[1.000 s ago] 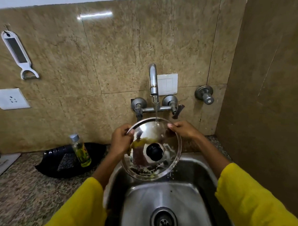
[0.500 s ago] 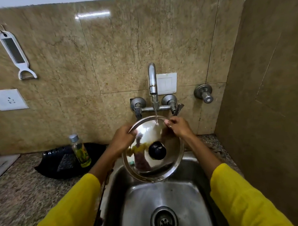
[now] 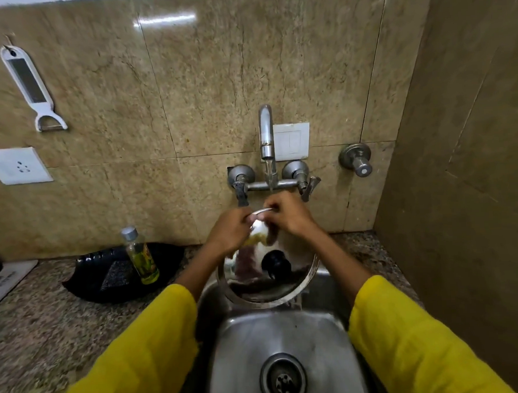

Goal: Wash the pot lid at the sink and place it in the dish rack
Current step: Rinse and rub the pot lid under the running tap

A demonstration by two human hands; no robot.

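A round steel pot lid (image 3: pixel 297 279) with a black knob (image 3: pixel 276 263) is held tilted over the steel sink (image 3: pixel 285 340), its top edge under the running tap (image 3: pixel 266 136). My left hand (image 3: pixel 229 228) grips the lid's upper left rim. My right hand (image 3: pixel 288 214) grips the upper rim right beside it, under the water stream. Both hands cover the lid's top part. No dish rack is in view.
A small bottle of yellow-green liquid (image 3: pixel 140 256) stands on a black tray (image 3: pixel 113 275) on the granite counter (image 3: pixel 44 327) left of the sink. A wall closes in on the right (image 3: pixel 465 187). A peeler (image 3: pixel 30 87) and a socket (image 3: pixel 17 165) are on the tiled wall.
Both hands have come together at the lid's top rim, and the lid has tipped further and turned under the stream. My right hand moved left.
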